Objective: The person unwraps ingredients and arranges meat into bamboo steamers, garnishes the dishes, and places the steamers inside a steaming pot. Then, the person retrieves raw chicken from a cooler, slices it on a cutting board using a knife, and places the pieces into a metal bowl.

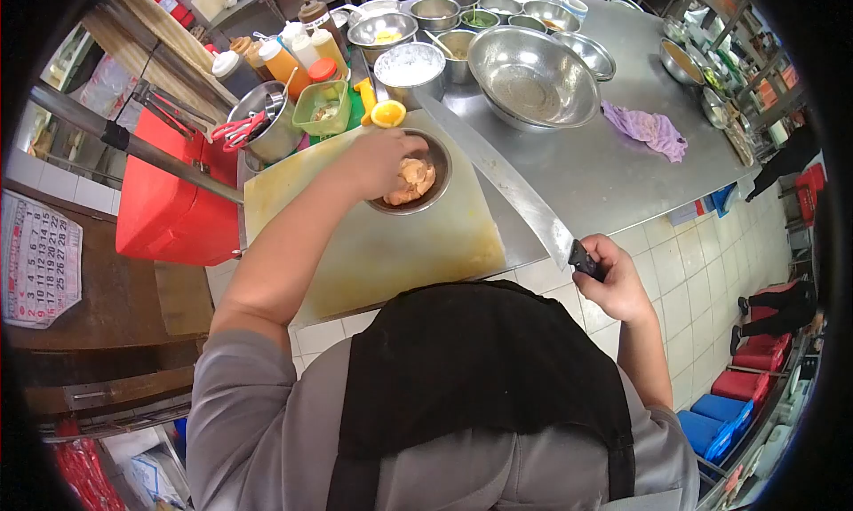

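Observation:
My left hand [382, 160] reaches down into a small metal bowl [442, 148]. Its fingers are curled against an orange-pink lump that looks like raw meat [413, 184]; the fingertips are partly hidden. The bowl rests on a worn, yellowish cutting board [355, 253]. In my right hand [617, 280] is the black handle of a large kitchen knife [511, 182]. Its long blade points away and to the left, over the steel table beside the board. A cut orange half [388, 113] lies just beyond the bowl.
Beyond the board stand a green container [322, 107], a metal pot of utensils [271, 124] and several sauce bottles. A large steel bowl [533, 75] and a purple cloth [647, 131] occupy the steel table. A red cooler [173, 191] stands left.

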`<state>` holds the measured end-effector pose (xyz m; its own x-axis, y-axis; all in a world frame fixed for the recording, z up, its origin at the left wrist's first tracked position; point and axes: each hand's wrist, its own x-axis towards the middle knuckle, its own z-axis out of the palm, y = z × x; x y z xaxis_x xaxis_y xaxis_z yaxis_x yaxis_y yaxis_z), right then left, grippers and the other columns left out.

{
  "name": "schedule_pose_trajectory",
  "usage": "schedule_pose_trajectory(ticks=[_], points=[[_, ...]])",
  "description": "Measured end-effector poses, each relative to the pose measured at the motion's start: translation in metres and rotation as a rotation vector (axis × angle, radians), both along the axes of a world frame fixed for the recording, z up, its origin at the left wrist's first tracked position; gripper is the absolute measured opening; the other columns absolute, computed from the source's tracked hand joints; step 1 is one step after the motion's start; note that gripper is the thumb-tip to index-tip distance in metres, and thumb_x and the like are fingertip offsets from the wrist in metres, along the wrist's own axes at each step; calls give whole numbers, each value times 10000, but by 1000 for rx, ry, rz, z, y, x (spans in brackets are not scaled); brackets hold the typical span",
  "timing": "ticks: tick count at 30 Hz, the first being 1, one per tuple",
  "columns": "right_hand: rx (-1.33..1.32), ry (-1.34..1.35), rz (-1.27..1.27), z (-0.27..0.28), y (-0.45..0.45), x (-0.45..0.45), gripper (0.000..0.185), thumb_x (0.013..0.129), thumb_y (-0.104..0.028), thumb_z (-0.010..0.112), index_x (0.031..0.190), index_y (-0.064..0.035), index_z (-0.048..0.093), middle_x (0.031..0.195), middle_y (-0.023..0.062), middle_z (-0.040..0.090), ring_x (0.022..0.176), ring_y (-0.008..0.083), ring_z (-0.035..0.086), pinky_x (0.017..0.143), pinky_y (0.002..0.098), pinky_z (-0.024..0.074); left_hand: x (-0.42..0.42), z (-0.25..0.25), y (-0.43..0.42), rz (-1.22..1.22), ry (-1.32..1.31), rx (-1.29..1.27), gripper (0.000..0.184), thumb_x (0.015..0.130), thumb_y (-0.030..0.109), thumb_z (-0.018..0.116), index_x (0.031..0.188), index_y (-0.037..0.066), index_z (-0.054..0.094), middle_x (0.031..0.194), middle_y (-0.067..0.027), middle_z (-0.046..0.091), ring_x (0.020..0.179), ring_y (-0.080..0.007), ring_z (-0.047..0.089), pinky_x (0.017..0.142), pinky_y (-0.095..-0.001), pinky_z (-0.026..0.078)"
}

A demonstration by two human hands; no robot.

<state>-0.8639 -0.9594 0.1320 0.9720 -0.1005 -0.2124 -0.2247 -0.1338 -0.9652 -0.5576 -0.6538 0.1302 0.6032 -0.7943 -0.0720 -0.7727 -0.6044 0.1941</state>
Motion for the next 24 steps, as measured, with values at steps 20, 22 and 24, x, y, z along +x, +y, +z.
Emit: schedule_pose_trajectory(ticks=[20,22,24], points=[[-4,3,-19,-1,8,1,297,801,66,656,1072,-23,575,907,-37,574,796,50,526,690,227,432,-5,23,5,261,487,-325,307,879,270,758,981,-10,685,883,-71,702,801,-140,630,735,-317,513],[2,5,-7,-1,10,1,297,802,65,657,1073,-24,575,909,-37,575,798,51,527,691,228,433,2,17,4,399,478,-254,296,911,284,724,991,0,703,878,-63,706,807,-134,629,734,-312,510],[3,12,7,1,9,3,299,802,64,657,1076,-23,574,913,-36,576,801,51,527,691,229,434,9,4,10,471,491,-244,282,940,279,688,1038,15,713,902,-57,711,816,-126,629,735,-306,508]])
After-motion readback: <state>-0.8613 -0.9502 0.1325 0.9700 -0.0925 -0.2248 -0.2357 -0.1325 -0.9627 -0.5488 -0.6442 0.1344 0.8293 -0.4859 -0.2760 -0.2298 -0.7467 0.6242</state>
